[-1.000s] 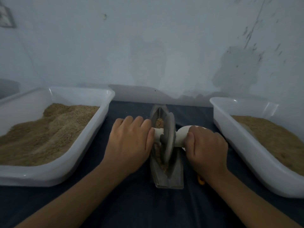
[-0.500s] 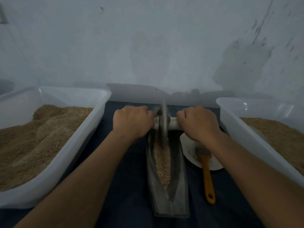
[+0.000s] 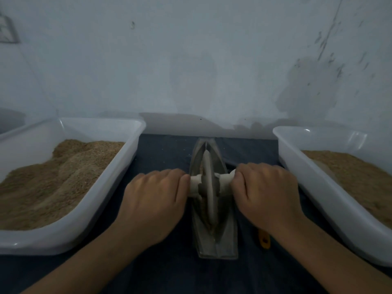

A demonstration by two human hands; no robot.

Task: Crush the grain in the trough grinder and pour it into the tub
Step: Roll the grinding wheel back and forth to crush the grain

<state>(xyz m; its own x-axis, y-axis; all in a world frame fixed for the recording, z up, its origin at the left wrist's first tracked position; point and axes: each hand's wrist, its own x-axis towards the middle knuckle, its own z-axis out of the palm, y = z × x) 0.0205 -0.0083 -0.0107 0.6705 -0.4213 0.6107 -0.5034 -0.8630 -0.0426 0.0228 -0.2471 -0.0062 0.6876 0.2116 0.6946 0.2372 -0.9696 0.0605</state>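
Observation:
A boat-shaped metal trough grinder (image 3: 214,247) lies lengthwise on the dark cloth between my arms. Its grinding wheel (image 3: 209,187) stands upright in the trough near the middle, on a white axle handle (image 3: 224,182). My left hand (image 3: 154,200) grips the axle's left end and my right hand (image 3: 265,192) grips its right end. A little brown grain (image 3: 204,205) shows in the trough beside the wheel. A white tub (image 3: 118,172) on the left holds heaped grain; a white tub (image 3: 297,166) on the right holds flatter, finer grain.
An orange brush handle (image 3: 264,239) pokes out under my right forearm, beside the trough. A pale wall rises just behind the table. Both tubs sit close to my elbows.
Both hands have pulled the wheel back toward me along the trough, from its far end to near the middle. The plate and brush bristles are now hidden under my right arm.

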